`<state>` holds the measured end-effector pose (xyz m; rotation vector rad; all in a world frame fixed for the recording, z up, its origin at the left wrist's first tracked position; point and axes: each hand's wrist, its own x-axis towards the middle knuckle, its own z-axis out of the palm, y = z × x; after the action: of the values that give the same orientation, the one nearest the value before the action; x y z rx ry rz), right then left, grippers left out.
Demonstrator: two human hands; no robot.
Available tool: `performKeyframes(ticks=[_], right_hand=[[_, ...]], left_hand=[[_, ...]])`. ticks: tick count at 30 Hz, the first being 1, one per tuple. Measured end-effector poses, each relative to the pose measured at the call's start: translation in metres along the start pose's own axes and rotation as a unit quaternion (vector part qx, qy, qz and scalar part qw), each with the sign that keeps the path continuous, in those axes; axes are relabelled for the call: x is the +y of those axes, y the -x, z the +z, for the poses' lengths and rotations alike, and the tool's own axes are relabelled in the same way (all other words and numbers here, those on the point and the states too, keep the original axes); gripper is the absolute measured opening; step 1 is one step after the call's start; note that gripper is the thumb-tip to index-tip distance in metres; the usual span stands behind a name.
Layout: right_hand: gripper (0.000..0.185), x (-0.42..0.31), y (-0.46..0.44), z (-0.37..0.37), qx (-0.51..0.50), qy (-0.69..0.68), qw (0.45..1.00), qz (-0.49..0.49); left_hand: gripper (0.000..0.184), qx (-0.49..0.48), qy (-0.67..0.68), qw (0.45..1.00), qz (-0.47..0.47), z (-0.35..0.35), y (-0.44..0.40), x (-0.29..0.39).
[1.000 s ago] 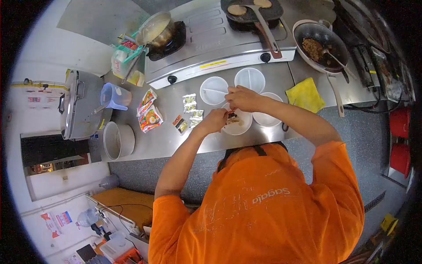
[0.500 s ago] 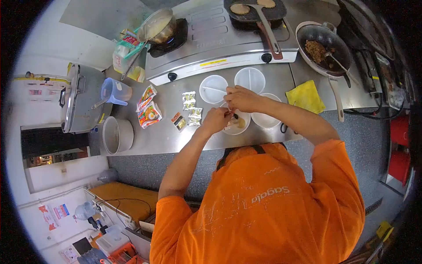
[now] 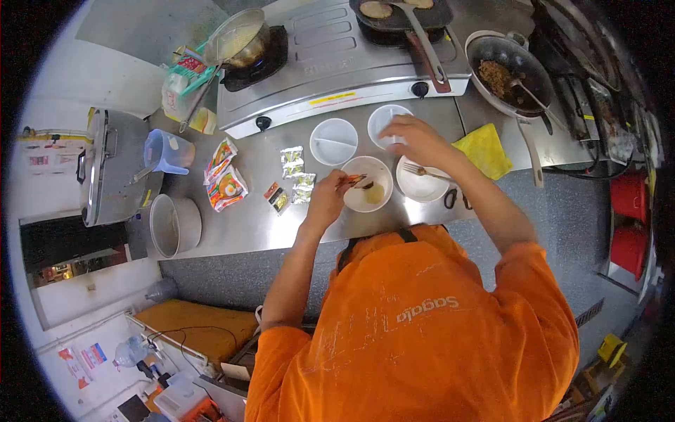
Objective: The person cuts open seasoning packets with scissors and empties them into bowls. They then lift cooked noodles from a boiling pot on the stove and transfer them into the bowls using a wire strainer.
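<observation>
My left hand [image 3: 328, 201] pinches a small red-and-dark seasoning sachet [image 3: 356, 178] over the left rim of a white bowl [image 3: 368, 202]. Yellowish liquid and something dark lie in that bowl. Above a divided white bowl [image 3: 391, 112], my right hand [image 3: 420, 143] has its fingers bent together; what they hold, if anything, I cannot make out. Just below that hand, a fork [image 3: 422, 170] rests across another white bowl [image 3: 420, 190]. A second divided bowl [image 3: 333, 141] stands to the left.
Noodle packets [image 3: 226, 184], silvery sachets [image 3: 292, 162] and a small dark packet [image 3: 275, 197] lie left. Scissors [image 3: 451, 198] and a yellow cloth [image 3: 485, 152] lie right. Behind are the stove [image 3: 330, 77], a steaming pot [image 3: 239, 42] and a wok [image 3: 513, 77].
My right hand has parted from the left and moved up and right, over the divided bowl. My left hand keeps the sachet at the bowl. The view has shifted slightly.
</observation>
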<state>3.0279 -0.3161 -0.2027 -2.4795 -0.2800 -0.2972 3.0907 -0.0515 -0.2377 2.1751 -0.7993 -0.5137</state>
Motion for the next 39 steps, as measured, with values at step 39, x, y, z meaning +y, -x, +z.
performKeyframes(ticks=[39], right_hand=[[0.045,-0.148,-0.107,0.272,-0.025,-0.034,0.978,0.202]], left_hand=[[0.025,0.019,-0.187,0.979,-0.082,-0.118,0.038,-0.197]])
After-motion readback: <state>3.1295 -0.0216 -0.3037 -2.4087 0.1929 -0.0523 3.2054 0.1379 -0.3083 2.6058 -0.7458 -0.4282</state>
